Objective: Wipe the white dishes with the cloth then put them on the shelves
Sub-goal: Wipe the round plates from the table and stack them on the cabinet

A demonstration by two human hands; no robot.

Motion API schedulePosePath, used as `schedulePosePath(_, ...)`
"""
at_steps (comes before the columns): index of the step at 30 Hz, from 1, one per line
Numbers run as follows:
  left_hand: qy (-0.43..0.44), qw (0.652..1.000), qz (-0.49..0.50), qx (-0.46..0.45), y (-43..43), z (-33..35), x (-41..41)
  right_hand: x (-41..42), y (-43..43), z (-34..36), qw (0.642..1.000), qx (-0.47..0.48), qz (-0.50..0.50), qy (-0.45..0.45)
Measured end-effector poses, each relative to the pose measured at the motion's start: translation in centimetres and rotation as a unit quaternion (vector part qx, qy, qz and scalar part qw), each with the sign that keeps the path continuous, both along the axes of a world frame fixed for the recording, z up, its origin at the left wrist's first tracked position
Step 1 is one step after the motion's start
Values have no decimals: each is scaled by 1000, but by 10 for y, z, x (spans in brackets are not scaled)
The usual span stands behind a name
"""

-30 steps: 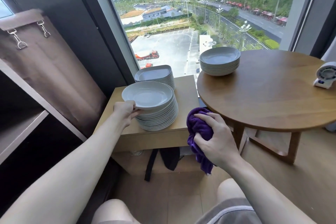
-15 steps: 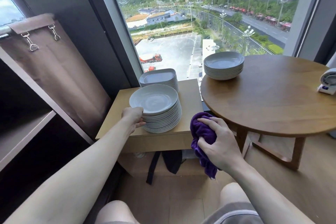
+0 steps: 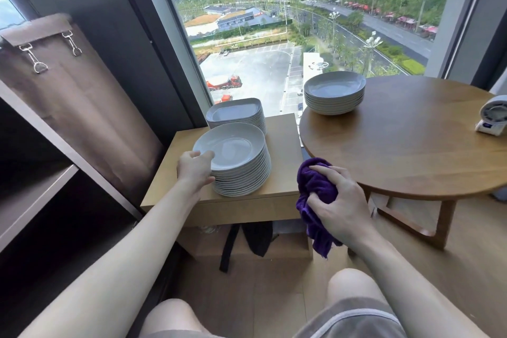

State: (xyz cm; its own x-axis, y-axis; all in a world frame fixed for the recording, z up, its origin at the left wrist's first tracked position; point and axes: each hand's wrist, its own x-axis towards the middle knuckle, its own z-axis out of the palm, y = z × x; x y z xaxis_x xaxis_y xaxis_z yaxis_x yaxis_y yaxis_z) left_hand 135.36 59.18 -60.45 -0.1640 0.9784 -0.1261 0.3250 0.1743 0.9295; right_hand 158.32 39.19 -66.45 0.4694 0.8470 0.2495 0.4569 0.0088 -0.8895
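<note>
**A:** Where are the white dishes sitting?

**B:** A tall stack of round white ceramic plates is standing towards the front of the small light-wood side table by the window. A stack of squarish white plates is sitting just behind it; I cannot tell whether the two are touching. A pile of shallow white bowls is resting on the round brown wooden table, near its far left edge.

**A:** And what is the left hand doing?

**B:** It is gripping the round stack at its left side. Its fingers are curling over the rim of the top plate, and the thumb is pressing against the side of the stack a few plates lower.

**A:** The right hand?

**B:** It is holding a bunched purple terry cloth, fingers wrapping round it, just off the side table's front right corner. The cloth's loose end is hanging below the hand.

**A:** What else is showing?

**B:** A dark shelf unit is standing on the left, with a brown fabric panel hanging beside it. A small white fan is sitting at the round table's right edge.
</note>
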Motion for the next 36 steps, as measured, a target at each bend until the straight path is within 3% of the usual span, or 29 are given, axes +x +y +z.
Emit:
schedulePosePath(8,-45,974,-222,-22,-28,23,88,54,-3,7,995,-13,-95,-14)
schedulePosePath(13,-28,953,-298,-57,-11,13,173,79,2,7,986,-12,-166,2)
schedulePosePath(17,-50,945,-302,-118,10,-11,230,97,16,11,986,-41,-152,-48)
schedulePosePath(24,-48,941,-302,-146,67,-35,303,112,33,-8,982,-44,-185,-2)
schedulePosePath(36,-103,957,-200,-185,127,-46,390,114,39,4,983,-24,-175,-39)
